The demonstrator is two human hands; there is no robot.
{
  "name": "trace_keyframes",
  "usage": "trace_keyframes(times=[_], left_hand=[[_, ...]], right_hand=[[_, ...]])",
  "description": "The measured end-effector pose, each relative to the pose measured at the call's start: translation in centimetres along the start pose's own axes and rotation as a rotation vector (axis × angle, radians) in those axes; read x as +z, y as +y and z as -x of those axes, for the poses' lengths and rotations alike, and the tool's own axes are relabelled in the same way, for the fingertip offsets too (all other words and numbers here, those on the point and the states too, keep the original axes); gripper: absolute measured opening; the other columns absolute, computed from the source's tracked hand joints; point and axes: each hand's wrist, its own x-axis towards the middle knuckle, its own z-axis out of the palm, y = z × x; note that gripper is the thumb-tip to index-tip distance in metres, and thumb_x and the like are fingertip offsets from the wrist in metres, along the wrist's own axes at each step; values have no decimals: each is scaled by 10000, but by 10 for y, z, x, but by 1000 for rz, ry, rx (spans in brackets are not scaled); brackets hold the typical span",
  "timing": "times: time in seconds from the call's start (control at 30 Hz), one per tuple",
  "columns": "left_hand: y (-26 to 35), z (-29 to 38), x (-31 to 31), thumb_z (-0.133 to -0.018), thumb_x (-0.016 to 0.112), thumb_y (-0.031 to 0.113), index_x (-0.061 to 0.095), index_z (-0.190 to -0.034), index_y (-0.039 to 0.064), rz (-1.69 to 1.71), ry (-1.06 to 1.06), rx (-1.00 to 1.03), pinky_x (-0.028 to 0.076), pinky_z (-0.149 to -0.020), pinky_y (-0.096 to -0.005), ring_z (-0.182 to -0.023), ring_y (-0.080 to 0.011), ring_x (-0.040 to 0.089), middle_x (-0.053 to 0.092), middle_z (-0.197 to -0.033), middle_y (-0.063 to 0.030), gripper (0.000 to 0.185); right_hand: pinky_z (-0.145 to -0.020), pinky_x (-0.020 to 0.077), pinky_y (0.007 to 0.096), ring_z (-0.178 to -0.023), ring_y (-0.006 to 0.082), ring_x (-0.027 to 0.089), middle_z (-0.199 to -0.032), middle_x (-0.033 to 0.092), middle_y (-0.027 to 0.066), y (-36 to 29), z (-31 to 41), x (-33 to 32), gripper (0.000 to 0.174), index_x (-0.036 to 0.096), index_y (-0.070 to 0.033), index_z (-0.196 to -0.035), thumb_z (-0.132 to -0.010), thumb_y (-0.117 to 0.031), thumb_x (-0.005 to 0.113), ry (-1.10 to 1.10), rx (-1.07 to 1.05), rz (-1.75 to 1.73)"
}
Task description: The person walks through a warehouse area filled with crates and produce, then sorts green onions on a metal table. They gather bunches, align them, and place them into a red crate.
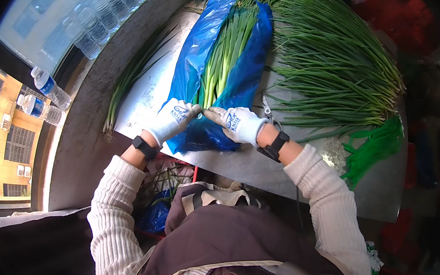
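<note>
A bundle of spring onions (230, 52) lies lengthwise in an opened blue plastic bag (195, 56), white ends toward me. The bag's sides rise around the bundle, and its near end (210, 136) spreads beneath my wrists. My left hand (175, 117), in a white work glove, touches the bag at the left of the white ends. From the right, my gloved right hand (236, 123) reaches its fingers to the same spot, nearly meeting the left. The fingertips overlap bag and stalks, so whether they pinch either is hidden.
A large heap of spring onions (332, 60) covers the table's right side. Scissors (270, 113) lie beside my right hand, green plastic strips (375, 148) at the right edge. Loose spring onions (132, 81) lie left. Plastic bottles (87, 26) line the window ledge; a crate (175, 169) stands below.
</note>
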Motion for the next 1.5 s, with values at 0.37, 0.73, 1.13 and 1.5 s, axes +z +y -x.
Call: trace_keyframes(times=[0.37, 0.73, 1.13, 1.5], left_hand=[[-4, 1, -9, -877, 622, 216, 658, -1050, 35, 394, -162, -10, 506, -821, -418, -933, -355, 628, 650, -985, -171, 254], [-28, 89, 88, -859, 665, 241, 645, -910, 81, 429, 233, -155, 495, -716, -415, -828, -316, 605, 614, -913, -108, 170], [13, 82, 148, -847, 645, 13, 588, -1184, -22, 1717, 332, -976, 476, -771, -240, -910, -120, 575, 615, -1108, -79, 344], [-12, -28, 170, -889, 634, 222, 554, -1285, -13, 1276, 258, -1009, 438, -969, -385, -1137, -316, 576, 617, -1217, -215, 467]], right_hand=[[-839, 525, 444, -985, 353, 649, -1222, 611, 177, -23, -28, -21, 608, 406, -153, -1404, -841, -239, 619, -163, 182, -90], [-657, 504, 435, -752, 324, 644, -810, 646, 106, 19, 75, 42, 216, 627, -110, -884, -884, -326, 612, 91, 336, -443], [-750, 457, 453, -858, 363, 556, -863, 560, 171, -6, 55, 137, 438, 584, -29, -809, -796, -455, 685, 332, 460, -335], [-776, 471, 485, -875, 414, 578, -904, 590, 250, 84, 0, 152, 350, 583, 24, -919, -789, -296, 640, 629, 659, -377]])
